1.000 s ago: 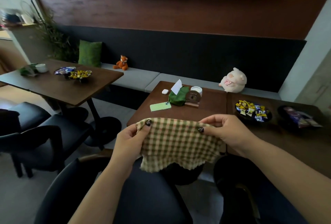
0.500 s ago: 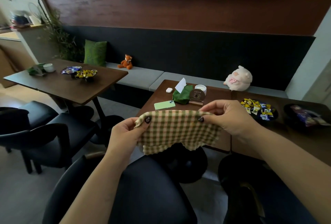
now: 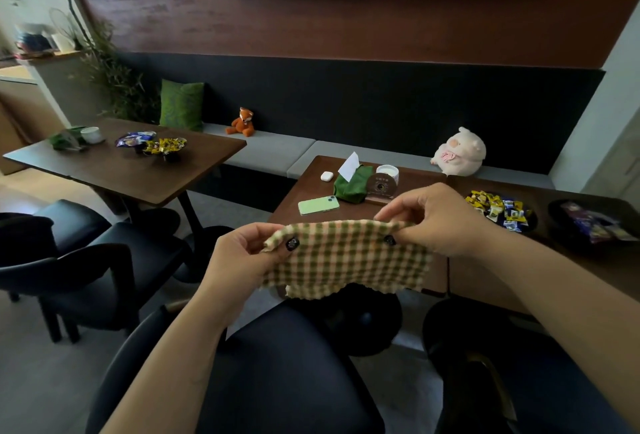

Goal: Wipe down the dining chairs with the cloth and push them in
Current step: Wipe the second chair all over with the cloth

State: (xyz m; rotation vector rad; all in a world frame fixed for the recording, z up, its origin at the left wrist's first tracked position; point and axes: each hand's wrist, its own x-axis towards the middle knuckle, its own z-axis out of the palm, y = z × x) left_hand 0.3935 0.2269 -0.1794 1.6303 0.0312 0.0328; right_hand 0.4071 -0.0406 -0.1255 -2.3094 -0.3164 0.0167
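The dark brown wooden dining table (image 3: 349, 215) serves as the landmark here. Nearest the viewer, just in front of its near edge, stands a black padded dining chair with a curved back (image 3: 277, 364), pulled out from the table and not yet pushed in; beside it to the right, a second black chair (image 3: 485, 357) sits in front of the adjoining tabletop, and two more black chairs (image 3: 90, 267) stand well to the left of the table, by a neighbouring one. Held up in the air over the near edge of the table, above the first chair's seat, is the green-and-cream checked cloth (image 3: 346, 260), spread flat and hanging from its top edge. The left hand (image 3: 239, 257) pinches the cloth's upper left corner between thumb and fingers; the right hand (image 3: 433, 222) pinches the upper right part of the same edge. On the table beyond the cloth lie a pale green phone (image 3: 318, 205) and a green fabric tissue pouch (image 3: 353, 184). By my reading, the cloth is only being opened out or readied, and no chair has been touched. The next move probably calls for gathering the cloth into one hand and lowering it onto the nearest chair's seat or backrest to begin wiping.
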